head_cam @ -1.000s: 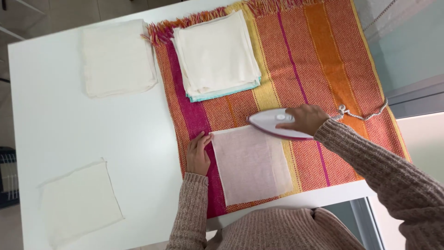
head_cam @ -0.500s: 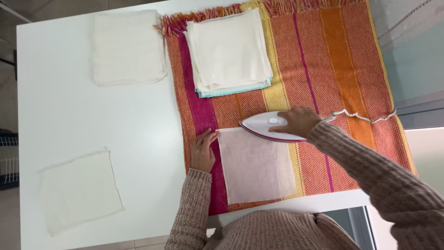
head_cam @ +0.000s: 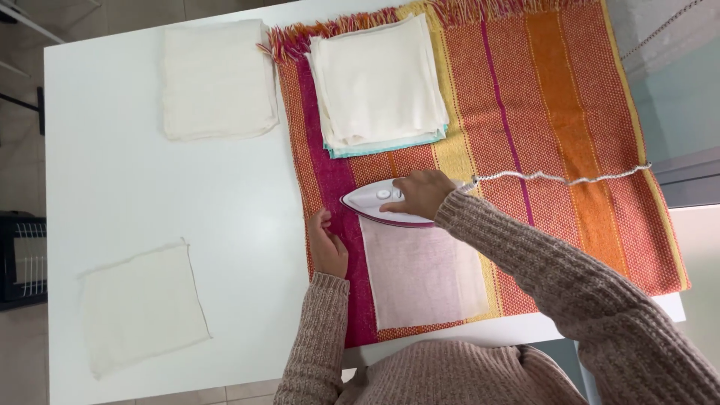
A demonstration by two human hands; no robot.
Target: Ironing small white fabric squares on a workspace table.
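Note:
My right hand [head_cam: 418, 193] grips the handle of a white iron with a magenta rim [head_cam: 370, 202], which rests across the top edge of a thin pale square cloth [head_cam: 424, 274]. That cloth lies flat on a striped orange, pink and yellow woven blanket [head_cam: 570, 120]. My left hand [head_cam: 328, 246] rests flat on the blanket's pink stripe just left of the cloth, fingers together, holding nothing. The iron's braided cord [head_cam: 562, 177] runs right across the blanket.
A stack of folded cream cloths with a teal one at the bottom [head_cam: 377, 84] sits on the blanket's far part. Another folded cream cloth [head_cam: 217, 79] and a single flat cloth [head_cam: 141, 307] lie on the white table [head_cam: 150, 195]. A dark rack [head_cam: 19, 259] stands on the floor left.
My right hand has slid the iron leftward along the top edge of the pale cloth. The cord has stretched out straighter. My left hand has shifted slightly left.

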